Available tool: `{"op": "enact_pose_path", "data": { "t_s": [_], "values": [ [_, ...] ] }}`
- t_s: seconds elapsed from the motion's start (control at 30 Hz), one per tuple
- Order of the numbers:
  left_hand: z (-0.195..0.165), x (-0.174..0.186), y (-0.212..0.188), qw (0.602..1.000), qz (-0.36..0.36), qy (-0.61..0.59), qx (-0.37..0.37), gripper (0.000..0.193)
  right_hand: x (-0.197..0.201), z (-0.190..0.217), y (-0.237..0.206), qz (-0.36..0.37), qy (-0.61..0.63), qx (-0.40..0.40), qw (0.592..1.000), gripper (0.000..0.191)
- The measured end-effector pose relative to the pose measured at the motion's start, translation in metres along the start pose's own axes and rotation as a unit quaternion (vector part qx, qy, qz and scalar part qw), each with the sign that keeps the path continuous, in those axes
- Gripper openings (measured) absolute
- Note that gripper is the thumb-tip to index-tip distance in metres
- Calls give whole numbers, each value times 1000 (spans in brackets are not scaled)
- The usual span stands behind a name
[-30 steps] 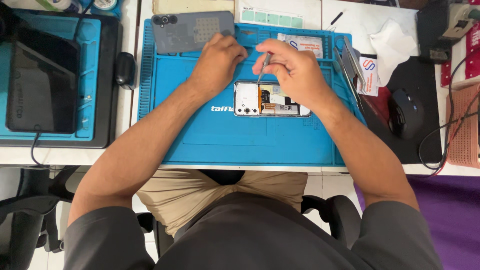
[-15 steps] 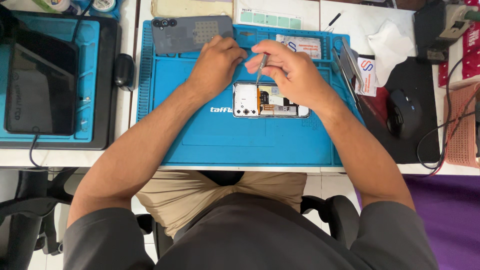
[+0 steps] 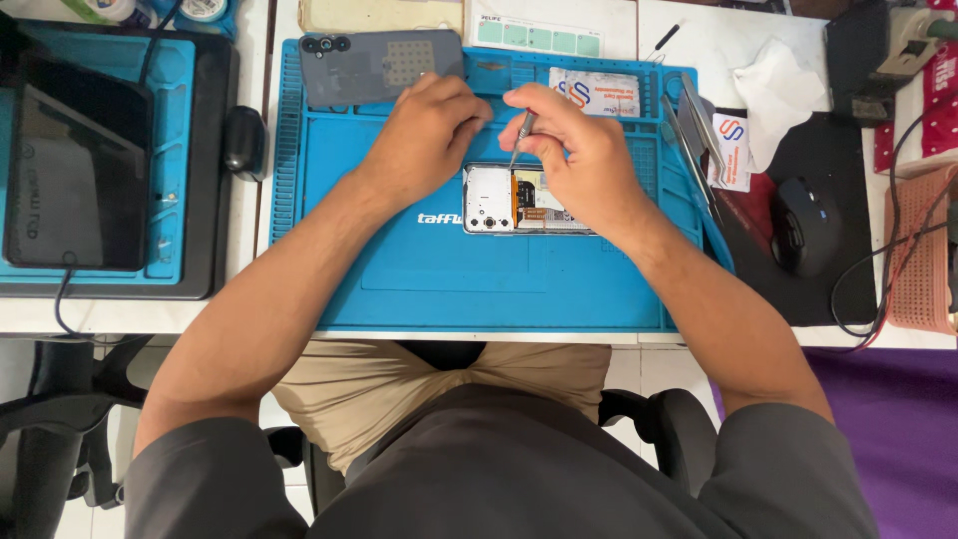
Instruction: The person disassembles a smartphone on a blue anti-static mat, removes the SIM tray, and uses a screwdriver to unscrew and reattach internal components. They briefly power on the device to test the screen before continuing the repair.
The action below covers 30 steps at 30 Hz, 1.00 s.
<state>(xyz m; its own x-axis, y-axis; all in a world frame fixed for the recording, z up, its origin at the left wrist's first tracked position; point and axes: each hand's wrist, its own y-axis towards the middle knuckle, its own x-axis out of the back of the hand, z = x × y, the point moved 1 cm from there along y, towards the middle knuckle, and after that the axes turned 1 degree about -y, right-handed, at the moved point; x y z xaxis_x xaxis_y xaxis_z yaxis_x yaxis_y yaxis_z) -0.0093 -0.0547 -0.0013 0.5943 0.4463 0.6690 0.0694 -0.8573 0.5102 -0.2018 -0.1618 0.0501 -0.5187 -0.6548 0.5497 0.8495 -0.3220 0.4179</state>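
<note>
An opened phone (image 3: pixel 504 200) lies flat in the middle of the blue work mat (image 3: pixel 419 279), its white shield and orange parts showing. My right hand (image 3: pixel 584 155) grips a thin metal tool (image 3: pixel 521 135), tip pointing down at the phone's upper middle. My left hand (image 3: pixel 424 130) rests curled on the mat just left of the tool, by the phone's top left edge; what its fingers hold is hidden. The phone's grey back cover (image 3: pixel 379 65) lies at the mat's far left corner.
A dark tablet (image 3: pixel 75 170) lies on a second blue mat at the left, a black mouse (image 3: pixel 242 140) beside it. Tweezers (image 3: pixel 699 115), small packets (image 3: pixel 604 90), white tissue (image 3: pixel 773 85) and another black mouse (image 3: pixel 803 235) are to the right. A pink basket (image 3: pixel 918 250) stands at the right edge.
Both hands stay over the phone; the tool tip has shifted only slightly. The view has drifted a little.
</note>
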Motion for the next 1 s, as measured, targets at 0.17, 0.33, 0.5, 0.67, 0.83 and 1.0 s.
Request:
{"op": "enact_pose_path", "data": {
  "t_s": [0.17,0.33,0.5,0.67,0.83,1.0],
  "values": [
    [-13,13,-1,989,112,-93,15,14,-1,2,-2,-3,3,-10,1000,48],
    [-25,19,-2,968,226,-88,57,62,3,4,-1,-10,-20,1,1000,47],
    [-36,18,-2,955,290,-15,55,97,7,7,-1,20,-20,2,1000,45],
    [-38,18,-1,957,286,-5,48,100,9,-1,1,72,21,-50,996,52],
    [-37,17,-1,955,293,0,53,101,6,-10,4,44,-101,-20,994,60],
    [-37,18,-2,955,291,0,57,100,8,-14,1,79,147,57,984,57]
  ]
}}
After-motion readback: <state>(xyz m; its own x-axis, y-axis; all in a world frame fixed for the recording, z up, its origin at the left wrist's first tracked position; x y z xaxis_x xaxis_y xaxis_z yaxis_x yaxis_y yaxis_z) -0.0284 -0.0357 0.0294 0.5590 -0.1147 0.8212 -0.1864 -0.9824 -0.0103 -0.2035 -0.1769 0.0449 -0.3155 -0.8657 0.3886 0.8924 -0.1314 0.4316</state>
